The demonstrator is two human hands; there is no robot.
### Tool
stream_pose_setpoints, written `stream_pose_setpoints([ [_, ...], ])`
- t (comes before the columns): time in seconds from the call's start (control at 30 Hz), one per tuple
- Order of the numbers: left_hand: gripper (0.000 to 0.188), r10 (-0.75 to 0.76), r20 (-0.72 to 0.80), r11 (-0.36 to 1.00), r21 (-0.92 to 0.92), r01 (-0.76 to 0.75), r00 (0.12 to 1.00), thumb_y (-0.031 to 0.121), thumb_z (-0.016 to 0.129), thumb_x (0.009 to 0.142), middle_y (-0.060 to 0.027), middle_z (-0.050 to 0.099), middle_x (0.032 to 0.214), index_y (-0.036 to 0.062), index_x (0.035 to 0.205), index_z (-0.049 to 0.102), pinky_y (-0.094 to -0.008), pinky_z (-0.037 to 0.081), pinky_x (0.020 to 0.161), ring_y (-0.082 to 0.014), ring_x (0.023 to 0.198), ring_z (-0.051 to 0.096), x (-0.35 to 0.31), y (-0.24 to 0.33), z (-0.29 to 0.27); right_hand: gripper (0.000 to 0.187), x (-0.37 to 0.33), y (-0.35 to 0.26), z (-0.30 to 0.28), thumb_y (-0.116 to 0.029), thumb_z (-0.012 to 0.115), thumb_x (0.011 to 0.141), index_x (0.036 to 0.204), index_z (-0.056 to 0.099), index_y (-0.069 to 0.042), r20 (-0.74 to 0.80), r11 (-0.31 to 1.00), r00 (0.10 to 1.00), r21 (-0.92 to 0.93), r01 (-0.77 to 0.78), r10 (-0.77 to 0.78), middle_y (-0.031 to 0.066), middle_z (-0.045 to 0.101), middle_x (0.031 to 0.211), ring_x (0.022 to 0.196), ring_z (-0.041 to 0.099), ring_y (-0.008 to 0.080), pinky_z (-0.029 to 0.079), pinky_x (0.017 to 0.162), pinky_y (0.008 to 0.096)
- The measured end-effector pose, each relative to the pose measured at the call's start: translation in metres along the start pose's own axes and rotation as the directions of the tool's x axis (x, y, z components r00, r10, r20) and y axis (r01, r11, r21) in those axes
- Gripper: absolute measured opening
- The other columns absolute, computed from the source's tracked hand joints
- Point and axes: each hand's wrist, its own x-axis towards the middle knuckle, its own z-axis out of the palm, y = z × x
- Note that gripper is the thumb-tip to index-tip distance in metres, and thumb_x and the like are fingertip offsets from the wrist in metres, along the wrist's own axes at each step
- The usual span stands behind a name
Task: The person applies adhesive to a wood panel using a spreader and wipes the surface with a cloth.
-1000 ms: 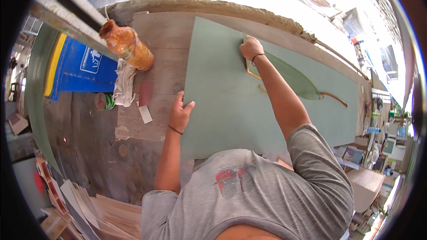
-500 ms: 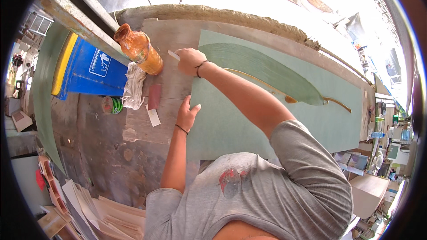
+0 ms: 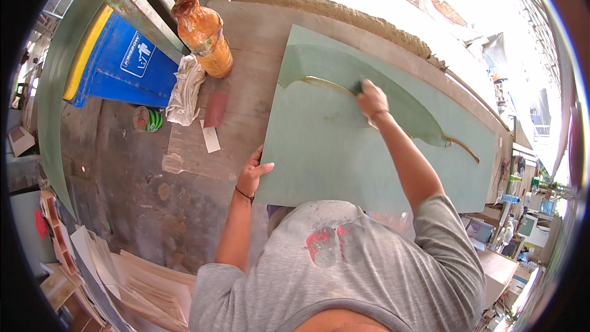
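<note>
A large pale green board (image 3: 319, 141) lies flat before me, bearing a long darker green leaf shape (image 3: 393, 95) with a raised gold-brown line (image 3: 326, 83) along its near edge and a curved stem (image 3: 462, 146) at the right. My right hand (image 3: 372, 101) is closed and presses on the leaf near its middle, slightly blurred. A small dark patch shows at its fingertips; I cannot make out what it holds. My left hand (image 3: 251, 175) grips the board's left edge near the front corner, thumb on top, its other fingers partly hidden.
Left of the board, on the wooden tabletop (image 3: 252, 86), are an orange-brown bottle (image 3: 206, 37), a crumpled whitish cloth (image 3: 184, 91), a dark red sandpaper-like piece (image 3: 215, 109) and a pale card (image 3: 210, 137). Beyond them are a blue bin (image 3: 120, 64) and a small green can (image 3: 147, 119).
My right hand has swept right, from past the board's left edge to mid-leaf. A pale flat piece stuck out of it before. The left hand sits closer to the front corner.
</note>
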Motion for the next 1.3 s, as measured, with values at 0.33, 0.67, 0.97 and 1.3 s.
stream_pose_setpoints([
  [0.33,0.056,0.075,0.008,0.979,0.188,-0.075,0.997,0.007,0.055,0.077,-0.0057,0.049,0.124,-0.0002,0.130,0.039,-0.0271,0.031,0.098,-0.0139,0.113,0.044,0.006,0.000,-0.008,0.026,-0.053,-0.224,0.021,-0.010,0.049,0.073,0.097,0.057,-0.005,0.282,0.809,0.759,0.163,0.564,-0.586,0.0204,0.063,0.084,0.081,0.061,0.0374,0.049,0.069,0.0440],
  [0.67,0.056,-0.029,-0.018,0.810,-0.587,0.012,0.999,0.009,0.060,0.077,-0.0087,0.052,0.120,0.0021,0.128,0.040,-0.0331,0.038,0.094,-0.0190,0.111,0.049,-0.069,-0.046,-0.008,0.038,-0.046,0.038,-0.057,-0.011,0.050,0.073,0.111,0.057,-0.006,0.034,0.955,0.995,0.286,0.082,-0.096,0.0208,0.062,0.093,0.084,0.061,0.0322,0.048,0.074,0.0376],
  [0.97,0.036,-0.162,-0.154,0.867,-0.494,0.066,0.975,0.002,0.054,0.080,-0.0088,0.053,0.112,0.0035,0.115,0.047,-0.0372,0.045,0.086,-0.0227,0.101,0.054,-0.080,-0.070,0.015,0.021,-0.059,-0.093,0.021,-0.014,0.049,0.074,0.089,0.057,-0.003,0.163,0.957,0.944,0.076,0.278,-0.287,0.0218,0.061,0.087,0.086,0.058,0.0389,0.046,0.075,0.0456],
  [1.3,0.038,-0.045,-0.165,0.779,-0.623,-0.069,0.985,0.010,0.053,0.082,-0.0095,0.053,0.117,0.0055,0.119,0.046,-0.0409,0.043,0.089,-0.0250,0.108,0.051,-0.072,-0.068,0.018,0.033,-0.157,-0.240,0.008,-0.009,0.050,0.071,0.103,0.056,-0.003,0.350,0.698,0.623,0.147,0.701,-0.700,0.0172,0.062,0.071,0.067,0.061,0.0350,0.049,0.060,0.0412],
])
